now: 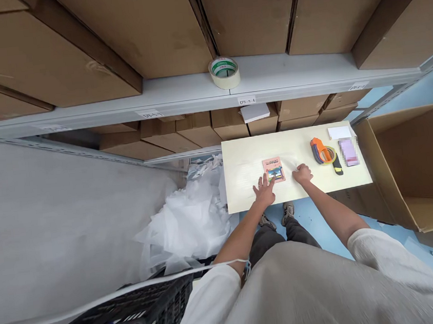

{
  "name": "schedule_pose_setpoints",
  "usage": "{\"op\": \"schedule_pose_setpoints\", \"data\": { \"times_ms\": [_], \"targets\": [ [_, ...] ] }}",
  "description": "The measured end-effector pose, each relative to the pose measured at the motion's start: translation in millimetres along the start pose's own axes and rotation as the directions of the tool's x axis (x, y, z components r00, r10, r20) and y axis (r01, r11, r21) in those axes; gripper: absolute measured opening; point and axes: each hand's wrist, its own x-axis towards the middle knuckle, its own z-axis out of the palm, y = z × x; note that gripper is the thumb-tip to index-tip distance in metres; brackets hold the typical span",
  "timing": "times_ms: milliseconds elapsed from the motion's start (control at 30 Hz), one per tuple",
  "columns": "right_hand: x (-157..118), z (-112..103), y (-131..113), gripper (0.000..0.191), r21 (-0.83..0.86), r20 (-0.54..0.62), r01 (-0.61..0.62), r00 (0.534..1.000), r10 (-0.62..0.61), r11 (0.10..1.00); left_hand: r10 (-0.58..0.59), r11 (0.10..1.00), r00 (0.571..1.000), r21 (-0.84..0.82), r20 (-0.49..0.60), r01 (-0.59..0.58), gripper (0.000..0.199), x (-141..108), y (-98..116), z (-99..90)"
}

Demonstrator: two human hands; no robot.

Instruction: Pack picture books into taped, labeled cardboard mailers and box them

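On the pale table (243, 174) lies a small pink book (273, 169) with a colourful picture on its cover. My left hand (265, 192) has its fingers spread, and its fingertips touch the book's lower left part. To the right of the book, my right hand (303, 173) is closed near the tabletop, apart from the book. Its fingers seem to grip thin clear film (289, 163), which is hard to make out. An orange tape dispenser (319, 151) and a black and yellow cutter (337, 165) lie farther right.
Behind the table, a metal shelf (195, 104) holds cardboard boxes and a tape roll (226, 73). An open carton (393, 174) stands at the right. White packing film (187, 221) is piled left, above a black crate (158, 312). A purple packet (349, 152) lies near the table's right edge.
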Motion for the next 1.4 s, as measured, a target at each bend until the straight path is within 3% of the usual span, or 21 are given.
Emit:
{"op": "schedule_pose_setpoints", "data": {
  "times_ms": [167,267,400,533,767,833,967,1067,1233,1400],
  "targets": [
    [-6.8,-1.1,-8.0,0.056,0.148,0.042,0.051,0.997,-0.058,0.988,-0.016,1.0,0.999,-0.006,0.029,0.017,0.101,0.6,5.5,-3.7],
    [-16.3,4.1,-19.0,0.047,0.115,0.063,0.174,0.981,-0.182,0.978,-0.018,1.0,0.999,-0.021,0.029,0.019,0.101,1.0,8.5,-4.9],
    [-29.6,15.3,-33.7,0.038,0.084,0.158,0.356,0.918,-0.365,0.931,-0.007,0.998,1.0,-0.057,-0.012,0.006,0.102,0.5,6.2,-6.1],
    [-37.2,23.7,-39.1,0.034,0.11,0.255,0.428,0.86,-0.442,0.897,0.004,0.995,0.997,-0.098,-0.078,-0.011,0.103,-1.4,-0.6,-8.1],
    [-35.7,21.4,-31.7,0.032,0.207,0.27,0.413,0.847,-0.458,0.887,0.061,0.996,0.983,-0.051,-0.173,-0.071,0.089,4.2,5.1,-11.6],
    [-33.2,19.5,-29.6,0.032,0.207,0.235,0.389,0.871,-0.432,0.898,0.076,0.996,0.985,-0.032,-0.152,-0.081,0.083,6.3,9.0,-11.7],
    [-25.9,17.6,-27.0,0.04,0.178,0.053,0.287,0.952,-0.3,0.941,0.083,0.996,0.989,0.024,-0.125,-0.081,0.081,7.1,12.2,-11.6],
    [-19.9,19.0,-27.5,0.044,0.197,0.095,0.181,0.975,-0.203,0.963,0.09,0.995,0.989,0.042,-0.118,-0.086,0.082,5.9,10.9,-12.2],
    [-11.0,23.2,-33.3,0.027,0.226,0.148,0.069,0.983,-0.104,0.972,0.116,0.993,0.987,0.01,-0.113,-0.116,0.086,4.2,4.8,-14.0],
    [-12.4,20.9,-40.2,0.01,0.195,0.117,0.17,0.974,-0.195,0.966,0.088,0.992,0.986,-0.083,-0.139,-0.1,0.083,5.6,0.5,-16.9]
  ]
}}
